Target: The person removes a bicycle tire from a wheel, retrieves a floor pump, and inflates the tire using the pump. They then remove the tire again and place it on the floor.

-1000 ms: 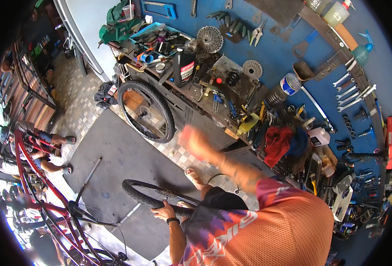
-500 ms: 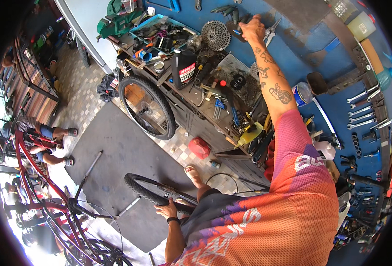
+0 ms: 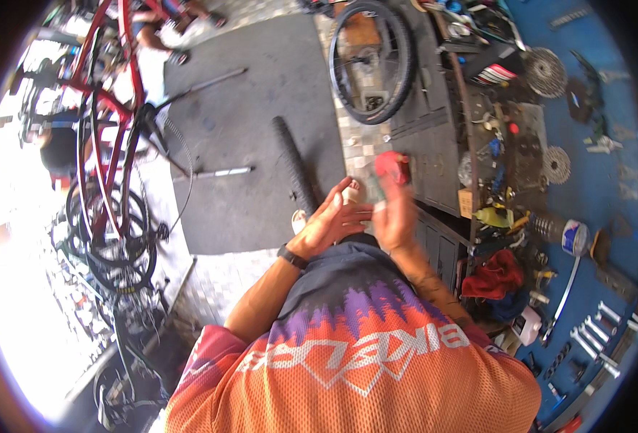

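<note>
My left hand (image 3: 327, 225), a dark band at its wrist, is in front of my lap with its fingers stretched out and apart. Close beside it on the right, my right hand (image 3: 397, 220) is smeared by motion. Something small and pale may be at its fingers, but I cannot make it out. A bicycle wheel with a black knobby tire (image 3: 294, 164) stands nearly edge-on just beyond my left hand. The wheel's near end is hidden behind that hand and my legs.
A dark mat (image 3: 225, 137) covers the floor ahead. At left is a red bike frame (image 3: 125, 65). Another wheel (image 3: 407, 58) leans on the workbench, with a red object (image 3: 393, 166) nearby. Tools and a cassette (image 3: 546, 72) crowd the bench at right.
My right hand has come back from the blue tool wall to my lap. My left hand has let go of the wheel and moved toward the right hand. The view has turned.
</note>
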The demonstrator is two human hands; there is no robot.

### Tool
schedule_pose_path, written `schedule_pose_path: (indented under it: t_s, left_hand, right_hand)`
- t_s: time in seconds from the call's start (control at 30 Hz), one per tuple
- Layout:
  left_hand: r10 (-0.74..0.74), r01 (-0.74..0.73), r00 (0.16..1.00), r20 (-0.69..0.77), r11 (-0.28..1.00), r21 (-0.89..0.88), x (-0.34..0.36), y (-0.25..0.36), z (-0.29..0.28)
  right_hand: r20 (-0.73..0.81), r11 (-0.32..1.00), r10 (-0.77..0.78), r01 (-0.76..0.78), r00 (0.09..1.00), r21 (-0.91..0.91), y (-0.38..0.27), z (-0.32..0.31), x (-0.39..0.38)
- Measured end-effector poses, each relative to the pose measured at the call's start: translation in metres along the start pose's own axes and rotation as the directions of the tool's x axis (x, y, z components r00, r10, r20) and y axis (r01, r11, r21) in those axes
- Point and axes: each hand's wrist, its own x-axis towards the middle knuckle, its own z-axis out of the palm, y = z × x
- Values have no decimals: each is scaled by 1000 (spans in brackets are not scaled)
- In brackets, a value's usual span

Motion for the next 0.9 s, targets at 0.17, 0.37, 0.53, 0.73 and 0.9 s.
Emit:
schedule_pose_path:
  t_s: [0.17,0.37,0.53,0.73,0.9]
  left_hand:
    - [206,-251,785,-584,968,4,-48,-18,-33]
    - [328,-230,335,-883,937,261,-168,-49,-123]
    - [265,-173,35,-964,951,255,-259,-108,-132]
    - [30,-683,-77,-997,727,75,-333,-138,-142]
    - [381,-454,-259,-887,763,460,-421,-64,-189]
  right_hand:
    - [405,947,-73,-64,911,314,-25,82,-68]
    - [832,849,-380,510,405,140,48,154,-55]
    - [791,432,-602,790,-106,435,63,249,-41]
    - [790,462,-614,806,-11,371,61,302,7]
    - [843,538,-537,769,-4,347,53,325,78]
